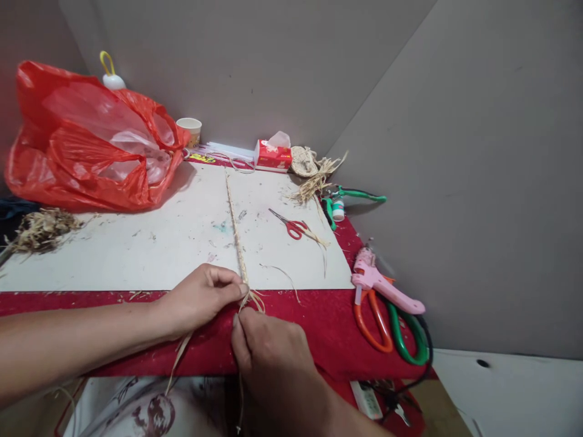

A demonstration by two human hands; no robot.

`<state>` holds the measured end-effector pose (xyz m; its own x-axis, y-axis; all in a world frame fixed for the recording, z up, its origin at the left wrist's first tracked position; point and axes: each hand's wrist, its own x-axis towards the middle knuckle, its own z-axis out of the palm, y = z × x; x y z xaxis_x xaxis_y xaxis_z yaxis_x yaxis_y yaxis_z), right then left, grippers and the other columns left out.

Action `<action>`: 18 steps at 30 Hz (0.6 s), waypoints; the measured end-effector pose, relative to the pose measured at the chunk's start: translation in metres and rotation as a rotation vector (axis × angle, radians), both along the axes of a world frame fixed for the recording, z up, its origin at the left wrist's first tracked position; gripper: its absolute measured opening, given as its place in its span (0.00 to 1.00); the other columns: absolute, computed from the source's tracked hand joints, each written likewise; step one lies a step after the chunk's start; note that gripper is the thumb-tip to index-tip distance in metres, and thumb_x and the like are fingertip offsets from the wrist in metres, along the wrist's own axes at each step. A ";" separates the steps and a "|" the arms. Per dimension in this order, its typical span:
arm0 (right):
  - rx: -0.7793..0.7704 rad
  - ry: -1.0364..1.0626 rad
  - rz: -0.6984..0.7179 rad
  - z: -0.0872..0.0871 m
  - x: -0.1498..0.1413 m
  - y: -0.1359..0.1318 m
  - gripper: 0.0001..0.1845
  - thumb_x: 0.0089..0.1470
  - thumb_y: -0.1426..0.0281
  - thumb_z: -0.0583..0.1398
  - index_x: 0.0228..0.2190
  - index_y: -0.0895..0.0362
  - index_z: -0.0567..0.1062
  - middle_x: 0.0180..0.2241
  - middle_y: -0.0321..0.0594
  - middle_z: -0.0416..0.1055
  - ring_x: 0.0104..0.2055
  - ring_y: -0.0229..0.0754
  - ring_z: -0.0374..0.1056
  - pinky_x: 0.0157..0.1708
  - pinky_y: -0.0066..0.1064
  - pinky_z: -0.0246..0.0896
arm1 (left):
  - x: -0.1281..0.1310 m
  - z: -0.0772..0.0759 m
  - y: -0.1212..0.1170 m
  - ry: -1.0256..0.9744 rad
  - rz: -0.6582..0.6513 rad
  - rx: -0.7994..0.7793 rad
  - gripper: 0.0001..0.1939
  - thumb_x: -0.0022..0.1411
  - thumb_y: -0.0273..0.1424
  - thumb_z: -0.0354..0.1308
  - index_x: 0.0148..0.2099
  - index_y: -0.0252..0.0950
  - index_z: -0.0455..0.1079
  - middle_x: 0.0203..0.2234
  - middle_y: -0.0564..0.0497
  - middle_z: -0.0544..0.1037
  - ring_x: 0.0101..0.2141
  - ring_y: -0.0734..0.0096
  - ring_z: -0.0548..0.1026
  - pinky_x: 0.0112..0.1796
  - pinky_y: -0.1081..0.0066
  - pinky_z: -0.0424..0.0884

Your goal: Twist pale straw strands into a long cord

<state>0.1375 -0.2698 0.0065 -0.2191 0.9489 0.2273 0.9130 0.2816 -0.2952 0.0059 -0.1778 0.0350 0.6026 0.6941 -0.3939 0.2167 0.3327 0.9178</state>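
Head view: your left hand (200,301)'s grip is pinching the straw braid (235,226), which is stretching toward twelve o'clock; your right hand (273,346)'s grip is pinching a strand (244,302) just beside it. Scissors (294,229) are lying at one o'clock.

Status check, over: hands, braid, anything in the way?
Left hand pinching near end of braid. Right hand gripping loose strands. Braid stretched across white board. Red-handled scissors right of braid, not touching it.

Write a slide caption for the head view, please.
Left hand pinches a straw braid, right hand at its loose strands; scissors lie beyond.
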 end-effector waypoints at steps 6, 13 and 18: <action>-0.030 -0.212 0.077 -0.001 -0.003 -0.004 0.09 0.52 0.80 0.53 0.26 0.57 0.69 0.22 0.41 0.69 0.22 0.42 0.62 0.21 0.32 0.41 | 0.004 0.003 -0.005 -0.025 0.062 -0.170 0.13 0.50 0.37 0.61 0.26 0.33 0.67 0.17 0.57 0.70 0.15 0.84 0.54 0.19 0.77 0.48; -0.489 0.268 0.259 0.037 0.033 -0.018 0.08 0.49 0.71 0.58 0.22 0.51 0.75 0.16 0.36 0.69 0.18 0.39 0.61 0.17 0.29 0.49 | 0.002 -0.005 -0.002 -0.055 0.024 -0.100 0.10 0.51 0.34 0.59 0.25 0.33 0.67 0.19 0.55 0.72 0.20 0.80 0.61 0.26 0.76 0.55; -0.129 0.518 -0.338 0.072 0.110 0.024 0.11 0.52 0.62 0.58 0.25 0.56 0.75 0.22 0.39 0.71 0.23 0.39 0.64 0.24 0.28 0.57 | 0.002 -0.012 -0.001 -0.055 0.007 -0.057 0.10 0.50 0.34 0.59 0.25 0.32 0.68 0.20 0.53 0.72 0.24 0.76 0.65 0.32 0.74 0.59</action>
